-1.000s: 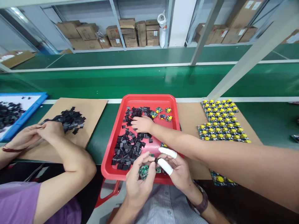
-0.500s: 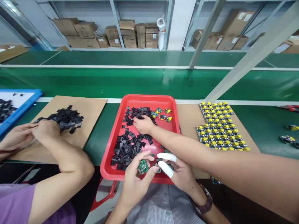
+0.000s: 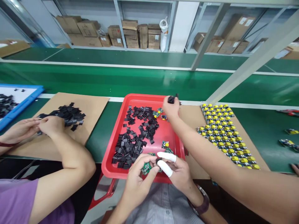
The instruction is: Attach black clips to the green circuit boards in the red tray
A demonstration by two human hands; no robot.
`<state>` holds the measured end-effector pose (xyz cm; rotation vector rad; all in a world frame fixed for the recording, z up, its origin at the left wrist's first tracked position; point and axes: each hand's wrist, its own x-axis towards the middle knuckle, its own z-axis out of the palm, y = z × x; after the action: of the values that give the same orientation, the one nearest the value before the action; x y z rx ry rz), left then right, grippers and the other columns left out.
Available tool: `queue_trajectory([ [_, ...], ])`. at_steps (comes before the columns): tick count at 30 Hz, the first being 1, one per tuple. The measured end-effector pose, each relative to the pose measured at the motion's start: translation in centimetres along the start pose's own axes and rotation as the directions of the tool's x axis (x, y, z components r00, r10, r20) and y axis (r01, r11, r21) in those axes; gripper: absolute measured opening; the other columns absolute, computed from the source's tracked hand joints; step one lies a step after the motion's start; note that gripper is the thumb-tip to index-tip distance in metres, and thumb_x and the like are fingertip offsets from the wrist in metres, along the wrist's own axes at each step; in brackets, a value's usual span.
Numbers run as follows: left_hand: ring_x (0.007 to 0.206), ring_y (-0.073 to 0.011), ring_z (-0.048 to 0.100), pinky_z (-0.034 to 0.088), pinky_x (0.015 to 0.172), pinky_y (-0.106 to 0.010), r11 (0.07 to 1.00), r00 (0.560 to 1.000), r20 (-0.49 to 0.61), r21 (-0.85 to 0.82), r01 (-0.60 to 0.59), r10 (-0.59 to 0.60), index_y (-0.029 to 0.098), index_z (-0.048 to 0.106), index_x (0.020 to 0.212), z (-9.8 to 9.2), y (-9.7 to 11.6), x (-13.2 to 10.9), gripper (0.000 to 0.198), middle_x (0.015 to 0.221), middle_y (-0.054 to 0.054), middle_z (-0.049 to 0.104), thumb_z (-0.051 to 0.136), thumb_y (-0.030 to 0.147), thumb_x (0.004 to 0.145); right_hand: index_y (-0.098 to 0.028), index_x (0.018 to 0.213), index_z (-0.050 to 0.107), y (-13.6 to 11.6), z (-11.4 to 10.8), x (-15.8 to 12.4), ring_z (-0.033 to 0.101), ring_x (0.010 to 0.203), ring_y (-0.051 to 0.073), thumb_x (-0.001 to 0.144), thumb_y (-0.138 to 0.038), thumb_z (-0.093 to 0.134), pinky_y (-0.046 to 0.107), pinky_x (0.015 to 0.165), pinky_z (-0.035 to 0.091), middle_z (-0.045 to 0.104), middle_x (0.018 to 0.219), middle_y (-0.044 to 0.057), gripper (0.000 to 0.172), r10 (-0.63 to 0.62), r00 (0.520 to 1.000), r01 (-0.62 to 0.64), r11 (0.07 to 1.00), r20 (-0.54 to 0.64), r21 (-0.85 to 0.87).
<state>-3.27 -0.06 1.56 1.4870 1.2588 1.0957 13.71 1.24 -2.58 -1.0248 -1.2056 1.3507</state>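
My left hand (image 3: 137,177) is curled with a small green circuit board (image 3: 146,168) inside its fingers. Its thumb and index fingertips meet those of my right hand (image 3: 181,174), which wears white finger cots on thumb and forefinger. Between the fingertips is a small black piece (image 3: 158,161), pinched by my right hand; its far side is hidden. Both hands are over the near edge of a red tray (image 3: 108,161). Black pieces (image 3: 129,147) lie heaped in the tray at left, and boards with yellow parts (image 3: 165,144) lie at right, partly covered by my hands.
From the right, another person's arm crosses the tray, its hand (image 3: 172,109) holding black pieces. At left a co-worker's hands (image 3: 50,126) work beside a black pile (image 3: 68,115) on cardboard. Rows of yellow-topped boards (image 3: 224,133) cover the right cardboard. A slanted post (image 3: 247,62) rises behind.
The other person's hand has lifted from the black heap to the tray's far right corner, now holding black pieces. My left fingertips have closed in on the black piece at my right fingertips.
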Motion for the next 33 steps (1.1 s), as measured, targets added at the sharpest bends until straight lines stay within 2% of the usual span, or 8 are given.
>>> queue_trajectory([
  [5,0.092,-0.0183,0.066,0.053,0.083,-0.03,0.993,0.999,-0.005,0.111,-0.036,0.036,0.024,0.069,0.099,0.0,0.2,0.4,0.008,0.099,-0.004,0.067,0.064,0.019,0.095,-0.029,0.125,0.074,-0.2,-0.2,0.0,0.078,0.083,0.022,0.092,-0.024,0.073,0.036,0.08,0.068,0.08,0.095,0.005,0.034,-0.065,0.998,0.065,0.994,0.004,-0.089],
  [9,0.092,-0.0175,0.065,0.052,0.082,-0.028,0.997,0.999,0.016,0.065,-0.045,0.044,0.023,0.067,0.098,0.0,0.4,0.6,0.01,0.099,-0.004,0.066,0.06,0.017,0.097,-0.033,0.124,0.075,-1.2,-0.6,0.4,0.071,0.088,0.022,0.091,-0.014,0.071,0.037,0.078,0.062,0.075,0.103,0.008,0.038,-0.229,0.967,0.244,0.956,0.108,-0.164],
  [12,0.09,-0.0179,0.065,0.052,0.08,-0.029,0.999,0.999,0.046,0.041,-0.025,0.023,0.023,0.066,0.096,0.0,0.6,0.7,0.009,0.097,-0.004,0.066,0.059,0.017,0.097,-0.034,0.126,0.073,-1.8,-0.8,0.5,0.067,0.088,0.022,0.09,-0.01,0.071,0.036,0.075,0.057,0.07,0.101,0.007,0.043,-0.268,0.955,0.283,0.951,0.125,-0.122],
  [17,0.088,-0.0174,0.063,0.05,0.08,-0.029,0.997,0.995,0.098,0.079,-0.009,0.002,0.022,0.064,0.092,0.3,0.4,0.6,0.009,0.096,-0.003,0.063,0.06,0.017,0.097,-0.032,0.109,0.079,-1.9,-0.8,0.8,0.067,0.079,0.018,0.091,-0.015,0.072,0.031,0.07,0.059,0.069,0.091,0.004,0.026,-0.101,0.991,0.097,0.994,0.089,0.054],
  [20,0.097,-0.0193,0.063,0.053,0.087,-0.032,0.998,0.995,0.074,0.018,0.059,-0.06,0.025,0.063,0.11,0.4,-0.2,0.6,0.014,0.107,-0.006,0.063,0.06,0.019,0.097,-0.032,0.105,0.08,-1.9,-0.7,1.1,0.07,0.074,0.015,0.09,-0.019,0.074,0.027,0.07,0.063,0.071,0.094,0.002,0.02,0.001,1.0,-0.006,0.985,0.031,0.172],
  [24,0.115,-0.0222,0.063,0.053,0.102,-0.038,0.975,0.987,0.074,-0.158,0.153,-0.143,0.027,0.049,0.138,0.3,-1.0,0.7,0.038,0.13,-0.011,0.06,0.055,0.024,0.101,-0.033,0.105,0.08,-1.7,-0.9,1.4,0.073,0.082,0.015,0.091,-0.02,0.073,0.024,0.075,0.065,0.073,0.102,0.002,0.02,0.011,0.999,-0.006,0.988,-0.03,0.151],
  [28,0.125,-0.0238,0.061,0.05,0.109,-0.041,0.951,0.986,0.023,-0.261,0.164,-0.163,0.026,0.047,0.14,0.8,-1.7,0.8,0.041,0.135,-0.012,0.059,0.057,0.024,0.1,-0.032,0.107,0.079,-1.6,-1.0,1.5,0.074,0.09,0.017,0.09,-0.017,0.073,0.028,0.081,0.065,0.073,0.105,0.002,0.024,0.019,1.0,-0.016,0.993,-0.024,0.119],
  [33,0.124,-0.0245,0.064,0.053,0.108,-0.04,0.936,0.983,0.042,-0.303,0.18,-0.176,0.026,0.059,0.129,1.3,-1.9,0.8,0.032,0.134,-0.011,0.065,0.064,0.02,0.097,-0.028,0.103,0.079,-2.0,-0.6,1.7,0.072,0.083,0.017,0.09,-0.016,0.071,0.025,0.071,0.062,0.072,0.098,0.003,0.021,-0.011,1.0,0.012,0.999,-0.021,0.033],
])
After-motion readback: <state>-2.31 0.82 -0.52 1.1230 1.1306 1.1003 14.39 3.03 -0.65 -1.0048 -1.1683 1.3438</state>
